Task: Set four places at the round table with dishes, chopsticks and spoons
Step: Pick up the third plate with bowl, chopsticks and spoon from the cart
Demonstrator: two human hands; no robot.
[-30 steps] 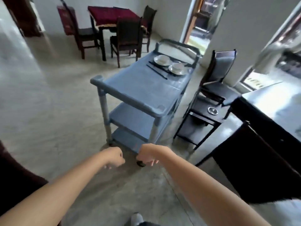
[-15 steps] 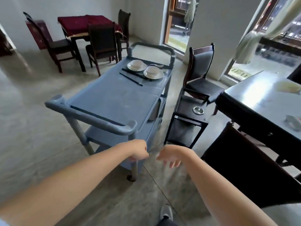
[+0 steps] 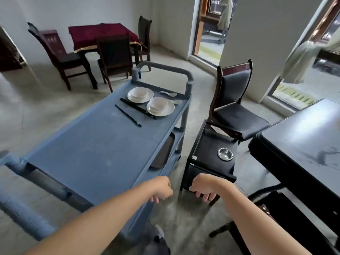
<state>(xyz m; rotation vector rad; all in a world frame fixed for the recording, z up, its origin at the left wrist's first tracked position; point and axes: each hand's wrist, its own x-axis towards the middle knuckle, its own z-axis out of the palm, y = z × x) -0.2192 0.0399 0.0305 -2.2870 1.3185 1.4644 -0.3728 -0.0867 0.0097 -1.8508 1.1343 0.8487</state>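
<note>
Two white plates (image 3: 140, 95), each with a bowl (image 3: 158, 103) on top, at the far end of a blue cart (image 3: 95, 150). Black chopsticks (image 3: 127, 115) just beside the plates, white spoons (image 3: 168, 93) behind them near the far handle. Below, on the middle shelf, a dark tray (image 3: 162, 150). Right of the cart, a narrow gap of concrete floor (image 3: 184, 219), then a small black side stand (image 3: 209, 157) with a metal ashtray (image 3: 225, 154), a padded chair (image 3: 237, 107) and a dark table (image 3: 303, 144). Open floor to the left. Left hand (image 3: 161, 189) and right hand (image 3: 204, 187) loosely curled, fingers pointing down, nothing held, near the cart's close corner, well apart from the dishes.
</note>
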